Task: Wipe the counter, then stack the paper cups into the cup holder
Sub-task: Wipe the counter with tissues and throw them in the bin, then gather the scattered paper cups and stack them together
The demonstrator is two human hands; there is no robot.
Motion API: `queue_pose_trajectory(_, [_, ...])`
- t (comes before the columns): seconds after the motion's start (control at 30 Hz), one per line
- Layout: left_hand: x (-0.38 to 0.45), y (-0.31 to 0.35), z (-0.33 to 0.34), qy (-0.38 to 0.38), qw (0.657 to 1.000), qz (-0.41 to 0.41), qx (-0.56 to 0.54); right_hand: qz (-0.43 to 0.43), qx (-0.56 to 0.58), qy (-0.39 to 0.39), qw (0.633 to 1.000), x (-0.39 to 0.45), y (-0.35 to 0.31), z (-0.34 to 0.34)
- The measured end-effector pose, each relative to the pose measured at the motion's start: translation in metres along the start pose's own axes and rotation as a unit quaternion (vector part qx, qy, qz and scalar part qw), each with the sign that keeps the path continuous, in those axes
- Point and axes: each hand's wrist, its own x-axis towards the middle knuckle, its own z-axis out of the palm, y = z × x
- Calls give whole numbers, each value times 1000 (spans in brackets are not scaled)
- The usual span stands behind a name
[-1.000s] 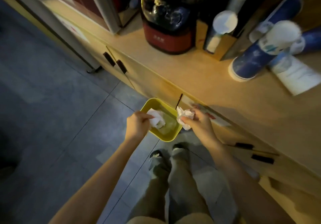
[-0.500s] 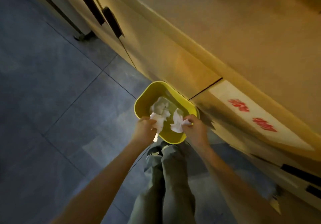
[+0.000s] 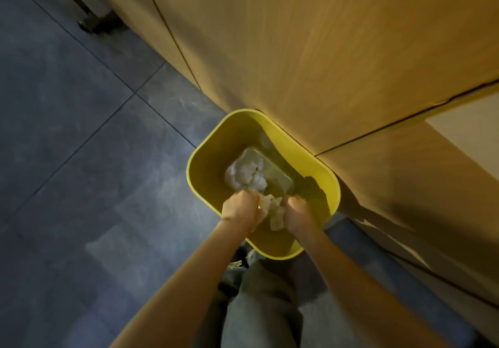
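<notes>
A yellow waste bin [image 3: 208,156] stands on the floor against the wooden cabinet front. Crumpled white tissue [image 3: 245,172] lies at its bottom. Both my hands reach down inside the bin's near side. My left hand [image 3: 240,207] is closed on a wad of crumpled tissue [image 3: 264,202]. My right hand [image 3: 297,212] is closed on another crumpled tissue [image 3: 276,216] that hangs between the two hands. The counter top, paper cups and cup holder are out of view.
The wooden cabinet front [image 3: 324,50] fills the upper right, with door seams running across it. Dark grey floor tiles [image 3: 81,158] spread to the left. My legs in grey trousers [image 3: 259,307] stand just below the bin.
The view has dropped from the counter top down to the bin. Both hands have gone from above the rim to deeper inside the bin, still holding tissue.
</notes>
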Motion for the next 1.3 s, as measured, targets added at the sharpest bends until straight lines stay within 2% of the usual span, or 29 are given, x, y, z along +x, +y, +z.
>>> queue_pose_trajectory(0.1, [3, 6, 14, -25, 999, -6, 20, -3, -27, -34, 999, 8, 0, -5])
queue_pose_trajectory(0.2, [-3, 10, 22, -53, 995, 8, 80, -11, -25, 0, 1000, 6, 0, -16])
queue_pose_trajectory(0.33, [-24, 15, 6, 13, 996, 23, 89, -37, 8, 60, 997, -19, -4, -42])
queue_pose_trajectory(0.43, [-49, 19, -21, 23, 997, 24, 74, -57, 52, 90, 993, -49, -12, -72])
queue_pose_trajectory(0.63, [-119, 36, -103, 101, 992, 53, -50, -109, 143, 176, 968, -131, -45, -144])
queue_pose_trajectory(0.73, [-164, 52, -155, 157, 977, 99, -106, -147, 216, 230, 937, -183, -68, -182])
queue_pose_trajectory(0.9, [-243, 84, -237, 245, 940, 180, -152, -193, 313, 374, 851, -276, -97, -237])
queue_pose_trajectory(1.0, [-282, 111, -274, 282, 918, 219, -172, -173, 355, 448, 802, -319, -94, -272])
queue_pose_trajectory(1.1, [-315, 150, -302, 302, 899, 282, -147, -141, 390, 500, 760, -356, -77, -308])
queue_pose_trajectory(1.2, [-341, 196, -319, 315, 876, 342, -128, -111, 400, 547, 727, -388, -48, -341])
queue_pose_trajectory(1.3, [-361, 244, -322, 315, 853, 402, -110, -77, 386, 585, 709, -415, -9, -365])
